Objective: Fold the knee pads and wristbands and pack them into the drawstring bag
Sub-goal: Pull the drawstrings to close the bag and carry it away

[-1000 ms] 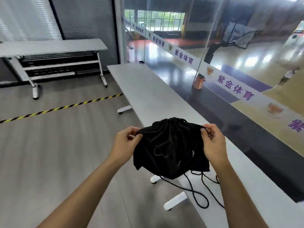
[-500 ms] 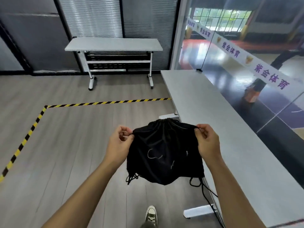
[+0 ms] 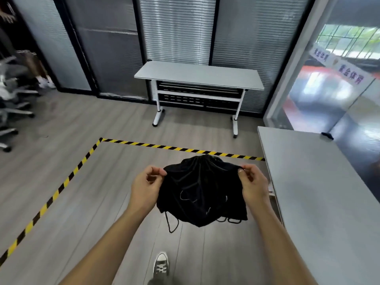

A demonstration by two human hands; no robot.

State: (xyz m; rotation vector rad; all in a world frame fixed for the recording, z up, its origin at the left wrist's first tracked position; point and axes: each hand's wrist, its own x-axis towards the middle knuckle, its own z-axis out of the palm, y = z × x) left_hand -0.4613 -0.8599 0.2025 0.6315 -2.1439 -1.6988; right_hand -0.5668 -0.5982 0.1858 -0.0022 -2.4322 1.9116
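Note:
A black drawstring bag (image 3: pixel 200 192) hangs in the air in front of me, over the floor. Its top is gathered and bunched. My left hand (image 3: pixel 147 187) pinches the bag's upper left corner. My right hand (image 3: pixel 254 185) pinches its upper right corner. Thin black cords (image 3: pixel 171 224) dangle below the bag in loops. No knee pads or wristbands show; whatever is inside the bag is hidden.
A long grey table (image 3: pixel 320 202) runs along my right, beside a glass wall. A second grey table (image 3: pixel 198 76) stands against the blinds ahead. Yellow-black tape (image 3: pixel 181 149) marks the floor. Office chairs (image 3: pixel 10 103) crowd the far left. My shoe (image 3: pixel 161 264) is below.
The view has swung left, away from the long table and glass wall toward the room. The bag, held by both hands, now hangs over the floor instead of the table edge.

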